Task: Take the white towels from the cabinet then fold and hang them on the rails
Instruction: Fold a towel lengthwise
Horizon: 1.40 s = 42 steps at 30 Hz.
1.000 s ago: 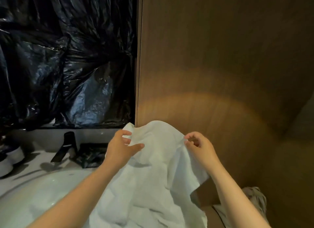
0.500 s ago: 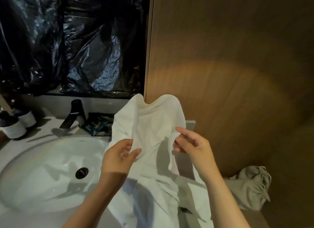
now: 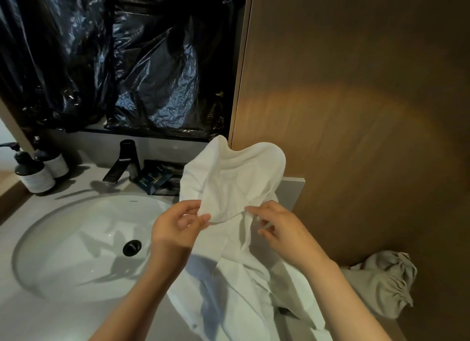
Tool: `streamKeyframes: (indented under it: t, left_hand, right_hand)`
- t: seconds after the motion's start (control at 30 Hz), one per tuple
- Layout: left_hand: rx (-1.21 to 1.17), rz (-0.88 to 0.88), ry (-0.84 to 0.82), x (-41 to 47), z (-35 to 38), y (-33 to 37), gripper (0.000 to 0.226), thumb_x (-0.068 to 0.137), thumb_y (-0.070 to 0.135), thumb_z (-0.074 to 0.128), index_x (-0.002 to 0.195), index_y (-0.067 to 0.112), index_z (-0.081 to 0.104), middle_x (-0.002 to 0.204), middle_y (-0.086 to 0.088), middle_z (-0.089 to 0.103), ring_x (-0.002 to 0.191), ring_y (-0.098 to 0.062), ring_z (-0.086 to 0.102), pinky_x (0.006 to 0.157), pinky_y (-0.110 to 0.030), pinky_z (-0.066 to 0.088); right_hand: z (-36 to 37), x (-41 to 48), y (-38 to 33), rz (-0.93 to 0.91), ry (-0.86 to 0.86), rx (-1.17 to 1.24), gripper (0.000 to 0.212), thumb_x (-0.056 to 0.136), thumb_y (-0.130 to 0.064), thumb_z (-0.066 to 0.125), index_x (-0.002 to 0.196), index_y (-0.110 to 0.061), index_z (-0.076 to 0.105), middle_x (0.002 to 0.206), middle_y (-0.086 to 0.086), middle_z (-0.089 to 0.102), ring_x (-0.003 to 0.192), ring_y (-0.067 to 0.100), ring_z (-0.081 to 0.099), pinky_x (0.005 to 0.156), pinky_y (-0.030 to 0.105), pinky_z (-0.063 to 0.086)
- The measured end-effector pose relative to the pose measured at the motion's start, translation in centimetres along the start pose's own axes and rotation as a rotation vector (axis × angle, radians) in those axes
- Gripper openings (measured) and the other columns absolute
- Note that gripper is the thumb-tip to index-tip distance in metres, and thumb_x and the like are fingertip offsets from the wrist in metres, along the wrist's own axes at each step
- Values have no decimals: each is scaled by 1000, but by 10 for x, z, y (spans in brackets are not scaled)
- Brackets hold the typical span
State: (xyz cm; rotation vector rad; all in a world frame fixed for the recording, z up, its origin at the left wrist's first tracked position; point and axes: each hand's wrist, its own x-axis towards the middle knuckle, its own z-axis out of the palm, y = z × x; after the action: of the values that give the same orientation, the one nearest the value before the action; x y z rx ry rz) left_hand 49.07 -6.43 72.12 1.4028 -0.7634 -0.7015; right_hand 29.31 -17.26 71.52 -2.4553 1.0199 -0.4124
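A white towel [image 3: 230, 183] is held up over the right side of the counter, its top flopped into two rounded humps. My left hand [image 3: 175, 228] pinches its lower left edge between thumb and fingers. My right hand [image 3: 276, 223] pinches the cloth at its lower right, fingers curled into the fabric. More white cloth [image 3: 236, 297] trails down from my hands onto the counter edge. No rail and no cabinet interior show.
A white round sink [image 3: 76, 241] with a black drain sits left, behind it a black tap [image 3: 122, 165] and dark sachets [image 3: 155, 180]. Two pump bottles [image 3: 35, 172] stand far left. Black plastic sheeting [image 3: 122, 60] covers the mirror. A wooden wall [image 3: 356, 99] rises right; a crumpled grey cloth [image 3: 384, 282] lies lower right.
The view has tipped down toward the sink and counter. Both hands have slid down the towel and come closer together, so its top now flops above them.
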Motion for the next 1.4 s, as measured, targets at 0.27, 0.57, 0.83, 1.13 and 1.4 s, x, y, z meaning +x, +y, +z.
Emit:
streamKeyframes:
  t: [0.27, 0.57, 0.83, 1.13, 1.4]
  left_hand:
    - [-76, -41, 17, 1, 0, 3, 20, 79, -5, 72, 87, 13, 66, 76, -12, 68, 66, -21, 70, 60, -17, 54]
    - [-47, -6, 26, 0, -3, 11, 17, 82, 0, 71, 87, 16, 67, 78, -11, 70, 64, -15, 70, 60, -15, 53]
    - [-14, 66, -65, 2, 7, 42, 14, 89, 7, 64, 97, 16, 71, 87, -1, 71, 76, -8, 70, 63, -12, 52]
    - [-53, 129, -99, 1, 2, 57, 14, 85, 4, 68, 92, 14, 73, 84, 0, 74, 77, -14, 70, 66, -16, 54]
    - [-92, 156, -163, 0, 3, 66, 14, 84, 0, 67, 92, 9, 73, 83, 0, 75, 75, -12, 71, 65, -16, 54]
  right_hand:
    - [-2, 8, -3, -77, -54, -218, 30, 91, -28, 65, 120, -33, 66, 100, -9, 60, 84, 12, 60, 76, 32, 51]
    - [-18, 6, -6, -93, 92, -186, 13, 95, -15, 54, 86, -23, 59, 93, -12, 50, 70, 10, 53, 66, 35, 50]
    - [-48, -2, -47, -95, 247, 163, 17, 101, -26, 44, 85, -28, 50, 77, -15, 56, 69, 12, 55, 60, 27, 43]
    - [-68, 4, -71, -23, 196, 563, 4, 83, -11, 74, 81, -13, 76, 80, 4, 65, 56, 19, 57, 64, 28, 49]
    - [-61, 15, -88, -57, 255, 597, 9, 87, -9, 69, 82, -14, 75, 70, 5, 67, 57, 17, 59, 62, 25, 51]
